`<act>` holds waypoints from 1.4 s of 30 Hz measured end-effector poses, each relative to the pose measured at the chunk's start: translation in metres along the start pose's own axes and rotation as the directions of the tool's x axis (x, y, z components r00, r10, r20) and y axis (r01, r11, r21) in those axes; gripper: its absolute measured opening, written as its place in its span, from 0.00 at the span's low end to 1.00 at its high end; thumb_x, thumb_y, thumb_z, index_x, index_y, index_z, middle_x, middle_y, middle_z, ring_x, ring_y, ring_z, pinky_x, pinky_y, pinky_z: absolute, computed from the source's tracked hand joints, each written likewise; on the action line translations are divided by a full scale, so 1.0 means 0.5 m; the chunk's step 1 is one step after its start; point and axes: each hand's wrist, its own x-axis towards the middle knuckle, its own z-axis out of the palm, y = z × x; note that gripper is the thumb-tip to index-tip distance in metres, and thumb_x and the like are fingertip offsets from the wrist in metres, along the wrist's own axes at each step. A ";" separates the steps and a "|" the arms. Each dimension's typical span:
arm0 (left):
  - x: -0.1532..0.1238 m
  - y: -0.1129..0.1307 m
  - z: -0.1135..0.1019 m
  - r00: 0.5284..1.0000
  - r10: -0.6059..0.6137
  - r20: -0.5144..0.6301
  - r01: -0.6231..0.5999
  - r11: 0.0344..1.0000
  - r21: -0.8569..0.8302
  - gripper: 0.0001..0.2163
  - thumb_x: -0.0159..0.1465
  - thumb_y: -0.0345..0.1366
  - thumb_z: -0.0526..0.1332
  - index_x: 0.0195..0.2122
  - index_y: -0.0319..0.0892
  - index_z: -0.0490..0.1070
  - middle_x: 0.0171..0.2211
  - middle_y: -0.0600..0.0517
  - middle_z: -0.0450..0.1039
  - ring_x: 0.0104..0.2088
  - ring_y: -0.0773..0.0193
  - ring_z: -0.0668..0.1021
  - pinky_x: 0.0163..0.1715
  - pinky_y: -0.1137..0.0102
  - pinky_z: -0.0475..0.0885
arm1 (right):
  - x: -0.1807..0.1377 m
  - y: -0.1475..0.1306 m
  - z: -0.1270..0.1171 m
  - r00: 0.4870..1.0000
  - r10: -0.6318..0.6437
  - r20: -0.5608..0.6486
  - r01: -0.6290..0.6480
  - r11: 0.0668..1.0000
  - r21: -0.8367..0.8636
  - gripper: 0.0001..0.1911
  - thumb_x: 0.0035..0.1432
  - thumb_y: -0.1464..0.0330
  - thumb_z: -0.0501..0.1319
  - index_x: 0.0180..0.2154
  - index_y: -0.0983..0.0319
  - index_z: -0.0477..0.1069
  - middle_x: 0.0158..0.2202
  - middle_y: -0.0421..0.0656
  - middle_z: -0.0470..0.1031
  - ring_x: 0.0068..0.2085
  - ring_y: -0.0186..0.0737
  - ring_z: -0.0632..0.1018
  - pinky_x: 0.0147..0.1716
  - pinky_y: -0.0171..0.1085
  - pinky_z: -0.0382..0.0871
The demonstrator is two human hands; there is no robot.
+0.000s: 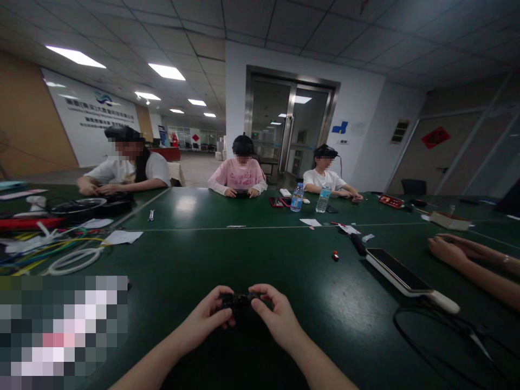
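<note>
"Dark green table (195, 260) running right across the room, and glass doors (290, 124) in the far wall. Who's nearest us?"

"Someone with bare forearms at the near edge, both hands on a small black device (240, 300)."

"How are they gripping it?"

"By its ends. The left hand (215, 309) has its thumb and fingers narrowed on the left end, and the right hand (274, 306) pinches the right end the same way. It's at the near middle, but I can't tell whether it touches the tabletop."

"And what is it exactly?"

"Too dark and small to say. Further right lies a white handheld unit (398, 270) with a black screen, a black cable (400, 330) looping nearer."

"Whose hands are those beyond it?"

"A co-worker's (449, 249), resting at the right. Three more people sit along the far side; the middle one (238, 174) wears a pink top."

"I see two water bottles (297, 199) standing just left of the far-right person (324, 176)."

"Yes, and over at the left, a wrench (151, 215), a sheet of paper (122, 237) and a coiled white cable (75, 261) among tangled wires."
</note>
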 end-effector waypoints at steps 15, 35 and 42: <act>0.002 -0.004 -0.003 0.999 -0.034 -0.037 0.033 0.999 -0.020 0.18 0.56 0.43 0.58 0.46 0.44 0.58 0.34 0.51 0.70 0.32 0.61 0.74 0.34 0.65 0.66 | 0.006 0.024 -0.014 0.986 0.084 -0.142 -0.024 0.925 0.380 0.17 0.53 0.62 0.59 0.45 0.58 0.67 0.43 0.44 0.73 0.46 0.42 0.72 0.50 0.44 0.61; 0.001 0.000 -0.006 0.999 -0.039 -0.018 0.038 0.999 -0.035 0.17 0.57 0.39 0.58 0.46 0.45 0.57 0.39 0.49 0.70 0.35 0.59 0.74 0.35 0.63 0.67 | 0.014 0.033 -0.022 0.941 0.208 -0.268 -0.004 0.797 0.605 0.17 0.50 0.63 0.61 0.44 0.59 0.69 0.39 0.44 0.74 0.40 0.41 0.73 0.41 0.40 0.64; 0.002 -0.002 -0.007 0.999 -0.031 -0.015 0.030 0.999 -0.040 0.16 0.58 0.39 0.58 0.46 0.44 0.57 0.37 0.49 0.70 0.35 0.60 0.75 0.35 0.64 0.67 | 0.012 0.035 -0.022 0.934 0.226 -0.276 -0.024 0.812 0.584 0.19 0.48 0.62 0.63 0.43 0.59 0.70 0.39 0.45 0.74 0.40 0.41 0.73 0.41 0.41 0.65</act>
